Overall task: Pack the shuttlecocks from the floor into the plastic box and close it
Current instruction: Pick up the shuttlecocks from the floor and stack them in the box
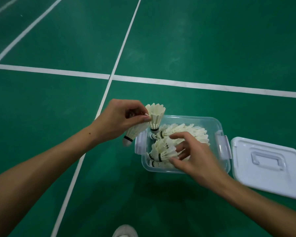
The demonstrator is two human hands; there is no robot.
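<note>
Nearest me, my right hand (191, 154) reaches into the open plastic box (217, 124) on the green floor (195, 48), fingers loosely spread among the shuttlecocks (186, 132) piled inside. Beyond, my left hand (120, 118) pinches two shuttlecocks (155, 115) over the box's left edge. The lid (266, 165) lies just right of the box.

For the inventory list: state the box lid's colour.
White lid, lying right of the box; head view.
</note>
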